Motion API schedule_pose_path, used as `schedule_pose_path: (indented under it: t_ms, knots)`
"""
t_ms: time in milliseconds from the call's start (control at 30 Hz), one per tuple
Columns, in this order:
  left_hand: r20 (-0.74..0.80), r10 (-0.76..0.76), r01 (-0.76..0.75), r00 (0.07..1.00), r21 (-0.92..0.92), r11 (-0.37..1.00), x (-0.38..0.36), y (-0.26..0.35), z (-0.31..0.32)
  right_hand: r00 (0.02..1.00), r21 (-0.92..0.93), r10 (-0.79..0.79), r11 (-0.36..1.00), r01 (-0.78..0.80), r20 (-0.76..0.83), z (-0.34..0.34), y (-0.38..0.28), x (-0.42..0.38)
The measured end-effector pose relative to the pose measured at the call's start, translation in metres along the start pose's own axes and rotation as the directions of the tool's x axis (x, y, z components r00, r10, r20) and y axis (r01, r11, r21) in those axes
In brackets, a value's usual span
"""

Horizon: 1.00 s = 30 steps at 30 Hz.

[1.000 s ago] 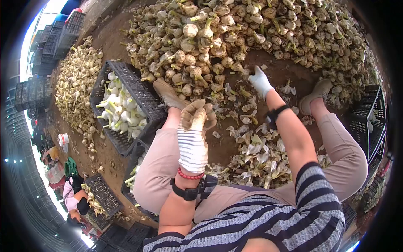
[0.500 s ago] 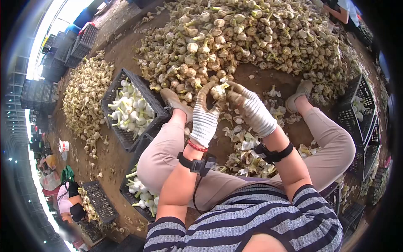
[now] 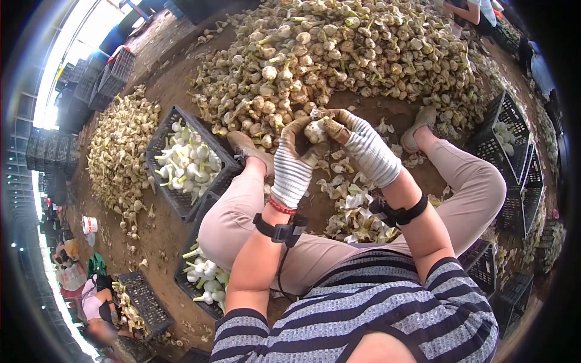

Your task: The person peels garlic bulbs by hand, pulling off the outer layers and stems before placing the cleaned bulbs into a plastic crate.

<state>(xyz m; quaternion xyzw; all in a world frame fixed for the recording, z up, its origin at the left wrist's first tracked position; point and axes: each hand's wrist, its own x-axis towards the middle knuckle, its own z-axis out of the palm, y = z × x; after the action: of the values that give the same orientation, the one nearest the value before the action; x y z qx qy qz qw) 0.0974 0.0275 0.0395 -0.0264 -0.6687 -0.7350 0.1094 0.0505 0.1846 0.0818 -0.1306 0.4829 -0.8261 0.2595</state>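
A garlic bulb (image 3: 315,131) with pale, partly soiled skin is held up between my two gloved hands, above the ground and just in front of a big garlic pile (image 3: 363,54). My left hand (image 3: 293,162) wraps its fingers and thumb around the bulb's left and lower side. From the right, the thumb and bent fingers of my right hand (image 3: 368,150) close on its upper right side. Both striped white gloves are brown at the fingers. Below the hands lie loose peeled skins (image 3: 357,209).
To the left stands a black crate (image 3: 158,145) of cleaned white garlic; another crate with garlic sits by my left knee. Stacked black crates (image 3: 514,181) stand at the right. A smaller garlic pile (image 3: 121,163) lies further left. Other people are at lower left and upper right.
My right thumb and fingers have closed in on the bulb, and its green-white stem no longer shows. The view has shifted slightly. The person at lower left has bent lower.
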Motion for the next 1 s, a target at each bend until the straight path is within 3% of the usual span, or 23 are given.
schedule_pose_path:
  t_ms: [100, 200, 267, 333, 400, 467, 500, 567, 600, 667, 867, 933, 1000]
  knots:
    - [0.033, -0.012, 0.014, 0.999, -0.039, 0.999, 0.0, 0.021, 0.005, 1.0, -0.307, 0.016, 0.952, -0.007, 0.025, -0.014, -0.007, -0.003]
    - [0.044, -0.038, 0.043, 0.998, -0.124, 0.991, 0.002, 0.019, 0.005, 0.996, -0.301, -0.067, 0.95, 0.082, 0.058, -0.024, -0.016, -0.015]
    - [0.026, -0.051, 0.055, 0.998, -0.177, 0.983, 0.003, 0.01, 0.003, 0.998, -0.243, -0.053, 0.968, 0.057, 0.024, -0.02, -0.019, -0.019]
    - [0.026, 0.061, -0.061, 0.998, -0.007, 0.998, 0.005, 0.007, 0.004, 0.992, -0.406, -0.041, 0.914, -0.012, -0.122, -0.011, -0.02, -0.016]
    - [0.053, 0.099, -0.103, 0.994, 0.089, 0.991, 0.003, 0.011, 0.005, 0.987, -0.351, -0.05, 0.936, -0.007, -0.154, -0.008, -0.009, -0.011]
    - [0.055, -0.068, 0.065, 0.996, 0.043, 0.997, 0.001, 0.015, 0.007, 0.984, -0.359, -0.071, 0.933, 0.008, -0.163, -0.005, -0.007, -0.008]
    - [0.055, -0.071, 0.069, 0.996, 0.045, 0.997, 0.0, 0.017, 0.007, 0.984, -0.356, -0.069, 0.934, 0.006, -0.164, -0.007, -0.006, -0.007]
    - [0.035, -0.239, 0.24, 0.97, -0.269, 0.933, -0.003, 0.019, 0.005, 0.992, -0.418, -0.015, 0.908, -0.04, -0.127, -0.017, -0.007, -0.006]
    - [0.03, -0.243, 0.242, 0.97, -0.268, 0.933, -0.003, 0.017, 0.004, 0.994, -0.449, 0.013, 0.892, -0.061, -0.108, -0.021, -0.007, -0.005]
    - [0.181, -0.288, 0.339, 0.94, -0.577, 0.743, 0.0, 0.011, 0.001, 0.99, -0.475, 0.05, 0.874, -0.108, -0.133, -0.02, -0.008, -0.005]
    - [0.298, -0.369, 0.473, 0.881, -0.604, 0.641, 0.005, 0.007, 0.001, 0.978, -0.564, -0.058, 0.823, -0.067, -0.201, -0.008, 0.0, -0.01]
    - [0.182, -0.321, 0.368, 0.93, -0.402, 0.838, -0.001, 0.009, 0.004, 0.976, -0.54, -0.038, 0.837, -0.087, -0.216, -0.008, 0.0, -0.013]
    - [0.215, -0.334, 0.396, 0.918, -0.43, 0.811, -0.001, 0.014, 0.002, 0.98, -0.569, -0.011, 0.815, -0.107, -0.2, -0.019, 0.0, -0.012]
